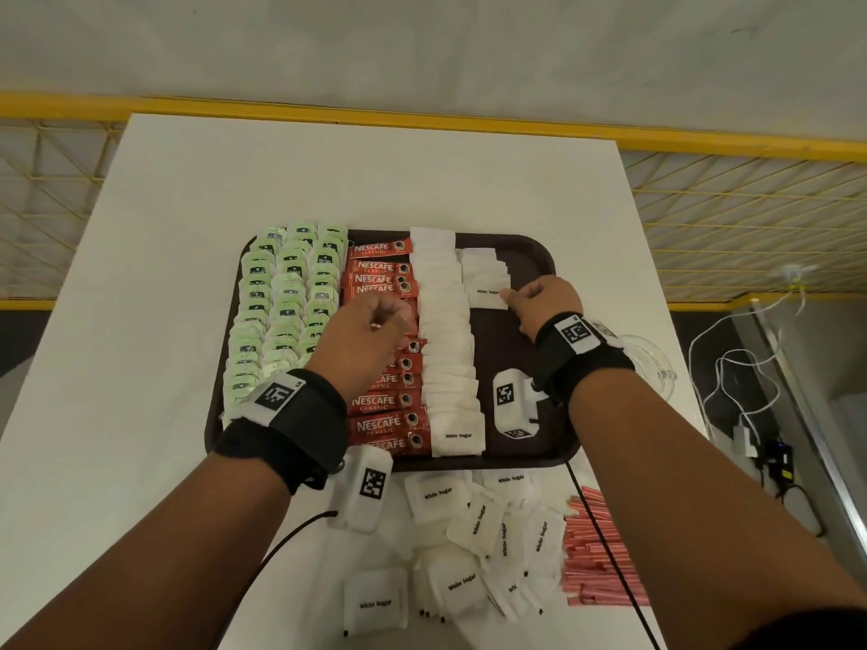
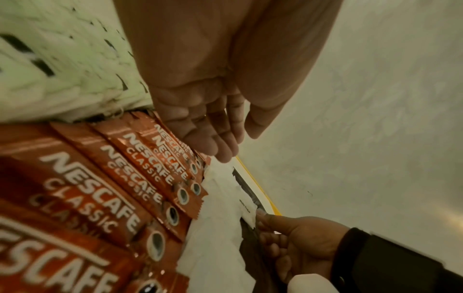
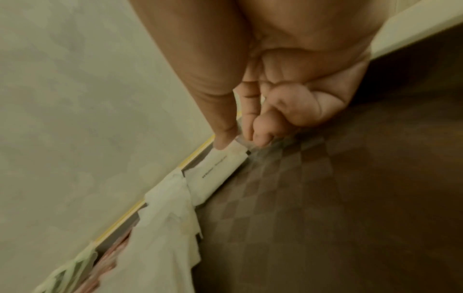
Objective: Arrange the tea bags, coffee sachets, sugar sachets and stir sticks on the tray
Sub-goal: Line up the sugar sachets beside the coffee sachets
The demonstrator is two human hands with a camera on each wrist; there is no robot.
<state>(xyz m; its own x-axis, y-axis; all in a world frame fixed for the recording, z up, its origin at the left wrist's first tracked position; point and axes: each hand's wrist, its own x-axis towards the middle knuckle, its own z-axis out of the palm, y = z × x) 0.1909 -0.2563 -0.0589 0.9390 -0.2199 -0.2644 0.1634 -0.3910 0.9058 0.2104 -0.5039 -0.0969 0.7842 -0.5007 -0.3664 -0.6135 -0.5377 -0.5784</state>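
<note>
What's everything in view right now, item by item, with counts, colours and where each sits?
tray: one, dark brown, centre of the table
tea bags: many, pale green, three rows on the tray's left part
coffee sachets: a column, red, beside the tea bags, partly hidden by the left hand
sugar sachets on tray: many, white, one full column and a short second one at the far end
loose sugar sachets: a heap, white, on the table in front of the tray
stir sticks: a bundle, red and white, right of the heap
table: one, white
glass dish: one, clear, right of the tray
left hand: over the coffee column, holding nothing
right hand: pinching the nearest sachet of the short column
</note>
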